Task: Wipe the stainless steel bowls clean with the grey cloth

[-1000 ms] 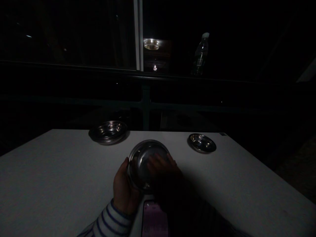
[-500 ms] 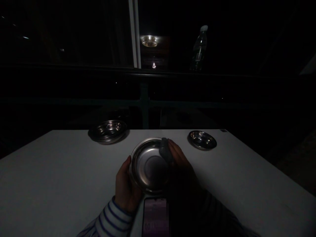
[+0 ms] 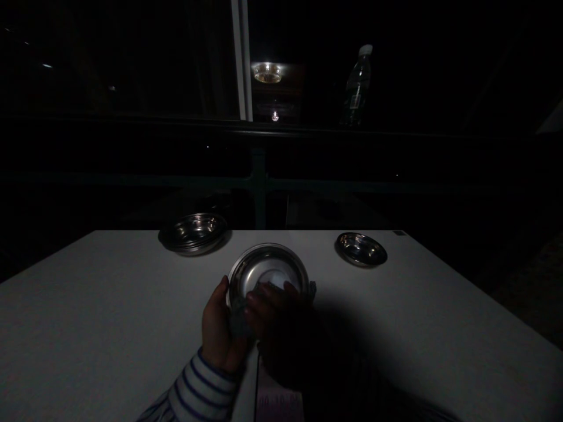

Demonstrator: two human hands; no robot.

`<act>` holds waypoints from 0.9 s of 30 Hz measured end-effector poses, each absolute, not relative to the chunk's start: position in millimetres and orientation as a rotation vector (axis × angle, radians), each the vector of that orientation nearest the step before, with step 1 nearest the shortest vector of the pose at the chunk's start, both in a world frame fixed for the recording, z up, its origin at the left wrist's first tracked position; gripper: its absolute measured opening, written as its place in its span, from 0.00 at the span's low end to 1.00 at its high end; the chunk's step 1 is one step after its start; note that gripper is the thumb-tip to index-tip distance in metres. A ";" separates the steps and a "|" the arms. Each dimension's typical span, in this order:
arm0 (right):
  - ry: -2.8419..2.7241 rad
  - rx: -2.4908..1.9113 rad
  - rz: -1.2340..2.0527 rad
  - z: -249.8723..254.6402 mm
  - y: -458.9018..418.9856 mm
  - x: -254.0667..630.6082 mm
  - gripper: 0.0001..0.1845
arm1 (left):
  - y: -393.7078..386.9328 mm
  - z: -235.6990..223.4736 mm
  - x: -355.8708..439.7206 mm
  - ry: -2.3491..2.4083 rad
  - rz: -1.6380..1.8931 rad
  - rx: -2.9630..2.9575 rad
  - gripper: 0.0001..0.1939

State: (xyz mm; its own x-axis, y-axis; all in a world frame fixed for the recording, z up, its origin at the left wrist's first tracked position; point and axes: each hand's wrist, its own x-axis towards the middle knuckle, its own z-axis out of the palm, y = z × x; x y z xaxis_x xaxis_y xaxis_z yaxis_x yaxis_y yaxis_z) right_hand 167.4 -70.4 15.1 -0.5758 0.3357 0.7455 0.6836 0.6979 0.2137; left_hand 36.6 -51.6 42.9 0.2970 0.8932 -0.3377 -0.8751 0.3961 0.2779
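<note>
A shiny round metal bowl (image 3: 250, 265) is tilted toward me above the near middle of the table. My left hand (image 3: 220, 334) grips its left rim, thumb on the edge. Across the bowl's lower inside lies my right hand (image 3: 285, 328), in deep shadow, pressing a grey-green cloth (image 3: 241, 316) against the metal. Part of that cloth also shows at the bowl's right edge. Below my hands a phone (image 3: 279, 398) with a lit screen lies partly covered by my right hand.
Several stacked metal bowls (image 3: 193, 234) stand at the back left of the white table (image 3: 109, 316). A single metal bowl (image 3: 361, 251) sits at the back right. Beyond the table are a dark window with a pale frame (image 3: 241, 58) and a clear bottle (image 3: 358, 88).
My right hand has moved with the cloth from the bowl's upper right rim down and left to its lower left inside. My left hand still holds the left rim.
</note>
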 end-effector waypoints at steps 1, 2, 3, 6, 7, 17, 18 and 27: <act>-2.210 -0.721 -0.647 13.0 -71.9 165.3 0.19 | -51.4 42.6 34.1 0.439 1.099 0.029 0.16; -2.204 -0.683 -0.654 11.3 -72.0 164.7 0.18 | -51.3 42.7 32.4 0.411 1.045 0.019 0.18; -2.200 -0.667 -0.665 10.3 -71.0 165.7 0.18 | -51.4 43.0 31.6 0.396 1.014 0.011 0.18; -2.252 -0.669 -0.704 11.3 -64.4 175.7 0.17 | -51.8 45.1 33.7 0.446 1.045 0.035 0.18; -2.268 -0.675 -0.713 12.4 -62.1 179.9 0.17 | -51.9 45.8 35.3 0.484 1.078 0.067 0.18; -2.260 -0.697 -0.736 11.8 -61.0 171.6 0.16 | -59.2 56.8 41.5 0.496 1.057 -0.091 0.14; -2.247 -0.706 -0.740 13.0 -61.6 169.3 0.17 | -59.6 57.1 42.1 0.474 1.078 -0.087 0.14; -2.189 -0.925 -0.595 41.4 -56.5 174.9 0.21 | -57.2 45.9 53.5 0.627 1.329 0.129 0.10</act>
State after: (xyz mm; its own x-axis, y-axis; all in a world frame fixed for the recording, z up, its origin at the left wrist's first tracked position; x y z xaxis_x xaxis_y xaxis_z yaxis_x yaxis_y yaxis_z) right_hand 174.9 -56.5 41.4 -0.5178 0.4425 0.7322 0.7523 0.6430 0.1434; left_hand 53.5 -57.2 45.9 0.1022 0.9305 -0.3517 -0.8636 0.2585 0.4330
